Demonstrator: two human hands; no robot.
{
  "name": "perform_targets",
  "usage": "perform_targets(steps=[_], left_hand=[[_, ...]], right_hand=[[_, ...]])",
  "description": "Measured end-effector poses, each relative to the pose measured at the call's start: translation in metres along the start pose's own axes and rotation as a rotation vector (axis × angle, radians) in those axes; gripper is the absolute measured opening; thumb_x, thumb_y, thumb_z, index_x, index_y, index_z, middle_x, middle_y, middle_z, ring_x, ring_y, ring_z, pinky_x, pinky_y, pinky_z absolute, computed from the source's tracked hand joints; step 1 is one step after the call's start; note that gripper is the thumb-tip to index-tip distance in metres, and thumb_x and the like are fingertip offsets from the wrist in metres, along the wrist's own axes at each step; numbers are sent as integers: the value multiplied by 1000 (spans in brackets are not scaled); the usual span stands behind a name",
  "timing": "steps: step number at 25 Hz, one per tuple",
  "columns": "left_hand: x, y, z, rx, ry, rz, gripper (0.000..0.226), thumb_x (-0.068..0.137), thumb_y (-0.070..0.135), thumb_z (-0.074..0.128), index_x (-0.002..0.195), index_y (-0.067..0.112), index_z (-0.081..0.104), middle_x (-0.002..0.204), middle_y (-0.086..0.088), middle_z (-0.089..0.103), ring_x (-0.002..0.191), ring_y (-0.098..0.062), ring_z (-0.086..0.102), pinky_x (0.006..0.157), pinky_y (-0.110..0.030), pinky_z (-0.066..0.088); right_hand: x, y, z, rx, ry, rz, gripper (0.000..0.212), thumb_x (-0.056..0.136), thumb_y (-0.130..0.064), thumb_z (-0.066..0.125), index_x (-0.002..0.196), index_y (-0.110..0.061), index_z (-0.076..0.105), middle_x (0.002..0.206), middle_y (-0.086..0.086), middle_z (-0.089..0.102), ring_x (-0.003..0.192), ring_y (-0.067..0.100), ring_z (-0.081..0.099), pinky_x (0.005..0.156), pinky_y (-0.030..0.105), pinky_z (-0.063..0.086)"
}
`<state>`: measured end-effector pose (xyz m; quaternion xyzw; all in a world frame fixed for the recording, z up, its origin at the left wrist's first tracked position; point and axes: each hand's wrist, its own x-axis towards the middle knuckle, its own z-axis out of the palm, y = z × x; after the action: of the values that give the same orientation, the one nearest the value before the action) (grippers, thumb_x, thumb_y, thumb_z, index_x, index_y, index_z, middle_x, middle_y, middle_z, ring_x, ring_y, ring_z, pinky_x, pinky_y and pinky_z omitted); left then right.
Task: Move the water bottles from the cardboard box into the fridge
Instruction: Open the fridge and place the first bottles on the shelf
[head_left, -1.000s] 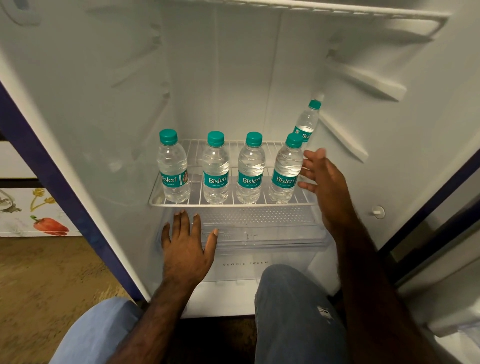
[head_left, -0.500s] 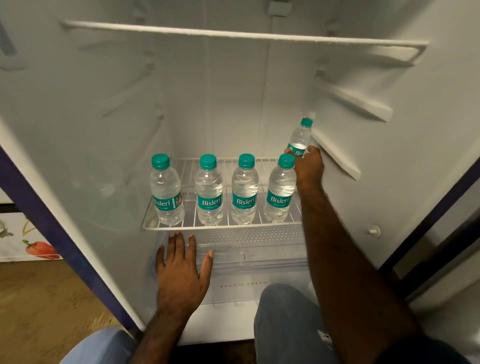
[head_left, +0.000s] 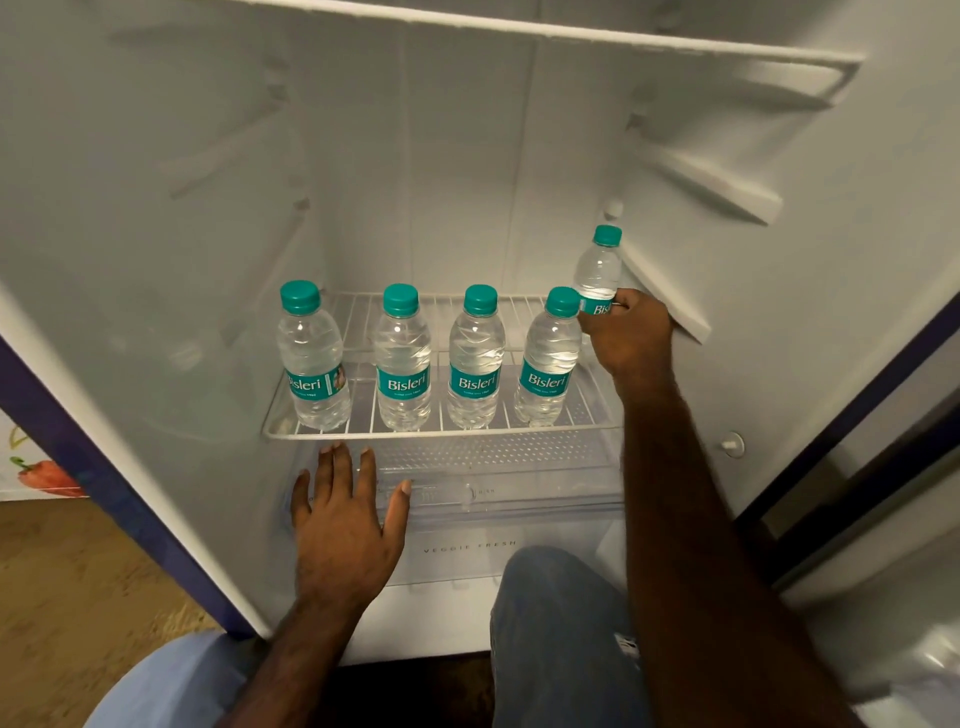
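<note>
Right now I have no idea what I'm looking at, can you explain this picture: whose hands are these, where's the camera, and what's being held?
The camera sits on a person's head, looking down into an open fridge. There is no machine, just two bare hands. Four water bottles stand in a row on the wire shelf. The right hand has its fingers curled round a fifth bottle, upright behind the row's right end. The left hand lies flat and open on the clear drawer below, holding nothing.
</note>
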<state>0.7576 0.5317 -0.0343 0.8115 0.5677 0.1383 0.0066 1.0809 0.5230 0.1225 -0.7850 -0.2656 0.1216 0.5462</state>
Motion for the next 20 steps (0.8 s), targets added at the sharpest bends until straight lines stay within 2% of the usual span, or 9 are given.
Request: perform_targets(steps=[4,8,14,17,20], left_hand=[[0,-1,0,-7,-3,9,88,97,70,10,156,14,42,163,-17,35,154,-34,26,125,-56,17],[0,-1,1,-7,-7,9,91,95,72,6,157,15,40,165,-16,32,155,-34,24,126,-55,15],[1,-1,1,-32,-4,12,94,94,74,4,155,14,43,163,-17,36,154,-35,28,125,-56,16],[2,-1,1,-42,-15,12,95,93,76,2,157,16,40,165,-15,32,155,-34,23,126,-54,10],[2,-2,2,-58,-6,7,97,93,76,2,156,15,42,164,-16,33,155,-35,25,126,-55,13]], right_hand=[[-48,4,-35,-89,36,-46,58,80,-36,90,130,-17,67,126,-1,74,107,16,72,96,37,58],[-77,13,-46,-124,35,-76,59,84,-37,87,134,-15,64,132,0,71,110,14,68,90,27,51],[-88,26,-44,-112,26,-90,62,85,-40,85,137,-17,61,136,1,69,116,20,69,93,31,53],[-88,29,-46,-130,16,-96,64,85,-43,84,139,-18,60,139,0,67,119,21,68,92,30,51],[-88,32,-47,-117,-2,-101,66,85,-44,83,140,-18,58,141,1,66,121,23,68,96,35,54]])
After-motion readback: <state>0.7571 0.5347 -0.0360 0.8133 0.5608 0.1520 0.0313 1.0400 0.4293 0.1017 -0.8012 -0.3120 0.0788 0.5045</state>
